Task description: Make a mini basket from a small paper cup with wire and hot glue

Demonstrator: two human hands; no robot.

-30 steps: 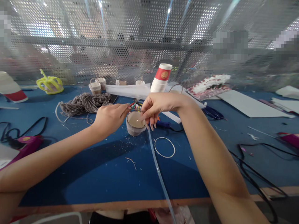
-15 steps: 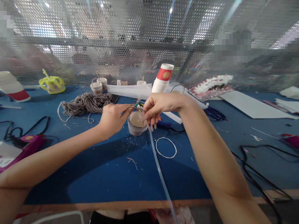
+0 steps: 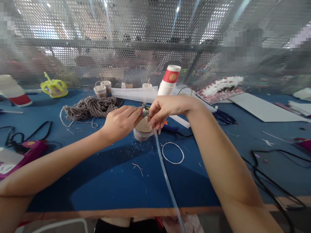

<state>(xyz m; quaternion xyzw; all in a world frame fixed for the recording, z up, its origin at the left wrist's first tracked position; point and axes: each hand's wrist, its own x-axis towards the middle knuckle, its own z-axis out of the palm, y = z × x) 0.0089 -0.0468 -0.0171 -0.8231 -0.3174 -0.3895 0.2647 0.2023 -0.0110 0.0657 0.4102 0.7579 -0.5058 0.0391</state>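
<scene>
A small cup (image 3: 143,135) with a pale wrapped outside stands on the blue table between my hands. My left hand (image 3: 122,120) is closed at its left rim, fingers bent together; what they pinch is hidden. My right hand (image 3: 162,111) bends down over the right rim, thumb and fingers pinched on something too small to make out. From below its fingertips a long translucent strip (image 3: 167,179) runs towards me and over the table edge. Small coloured pieces (image 3: 145,110) show between the hands, partly covered. To the right lies a thin white ring (image 3: 173,153).
Grey yarn (image 3: 91,107) lies behind my left hand. Stacked paper cups (image 3: 171,79) lean behind my right hand. A purple glue gun (image 3: 31,155) is at left, and black cables (image 3: 257,174) cross the right. A perforated metal screen (image 3: 155,42) closes the back.
My left hand has turned and moved slightly right, its fingers now covering more of the cup's left rim. My right hand stays almost in place.
</scene>
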